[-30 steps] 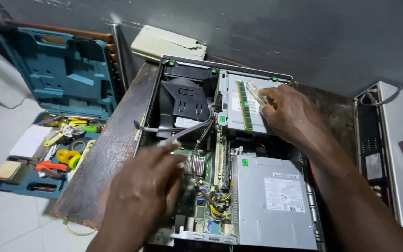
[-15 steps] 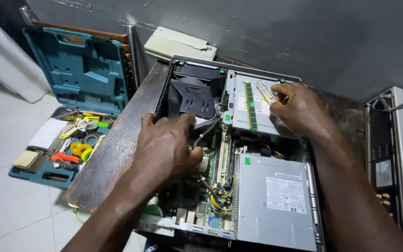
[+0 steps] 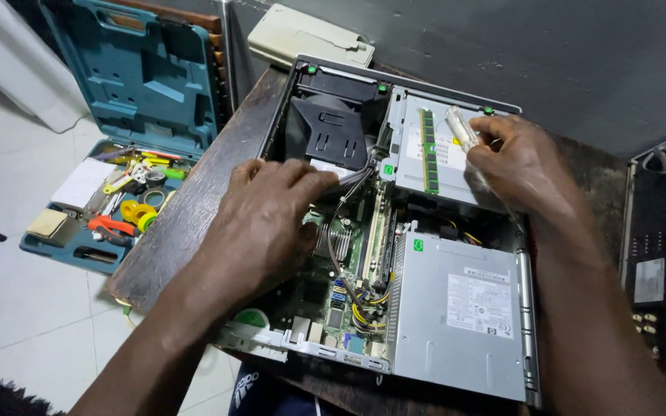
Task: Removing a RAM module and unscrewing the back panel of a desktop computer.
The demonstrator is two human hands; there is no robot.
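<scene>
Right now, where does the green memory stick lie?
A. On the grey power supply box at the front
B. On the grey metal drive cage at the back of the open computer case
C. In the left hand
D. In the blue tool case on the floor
B: the green memory stick lies flat on the grey metal drive cage, just left of the right hand, which holds a clear-handled tool.

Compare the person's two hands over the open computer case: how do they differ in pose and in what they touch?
The left hand lies flat, fingers spread, over the motherboard beside the black fan shroud; the right hand is curled and pinches a clear-handled tool. The left hand holds nothing visible; the right rests on the silver drive cage. Both are bare and inside the same computer case.
</scene>
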